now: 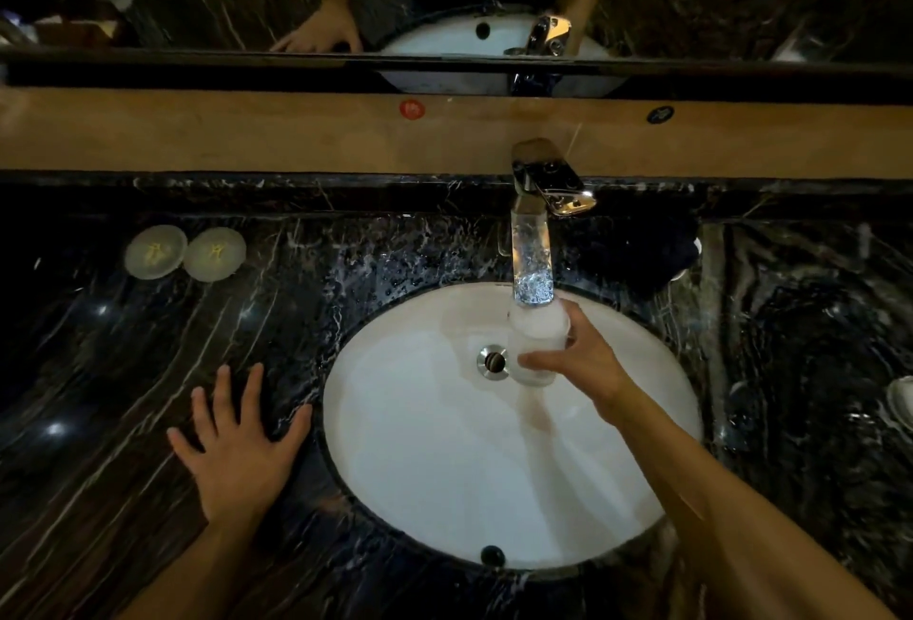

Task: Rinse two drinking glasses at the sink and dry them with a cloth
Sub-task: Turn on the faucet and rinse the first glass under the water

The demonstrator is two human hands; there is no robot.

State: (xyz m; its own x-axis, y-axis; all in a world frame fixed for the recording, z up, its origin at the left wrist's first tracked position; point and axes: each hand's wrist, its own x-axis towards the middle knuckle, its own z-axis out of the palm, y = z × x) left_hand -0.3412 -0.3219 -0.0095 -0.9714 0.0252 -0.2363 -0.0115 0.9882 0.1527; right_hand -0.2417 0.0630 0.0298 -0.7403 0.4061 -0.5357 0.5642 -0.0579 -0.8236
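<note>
- The sink (pixel 444 471) is set into the table (pixel 123 347), with the tap (pixel 533 234) behind it.
- A glass (pixel 538 343) is held over the sink, under the spout, by the right hand (pixel 583 362).
- The left hand (pixel 237 441) is laid on the table, left of the sink.
- Two round coasters (pixel 185 251) are placed side by side at the far left.

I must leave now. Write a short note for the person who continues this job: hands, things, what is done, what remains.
Right hand holds a drinking glass upright under the tap, over the white sink; the glass looks full.
Left hand rests flat on the marble counter.
A dark cloth seems to lie right of the tap.
Second glass: not clearly visible.
Left: finish rinsing, rinse the other glass, dry both.
</note>
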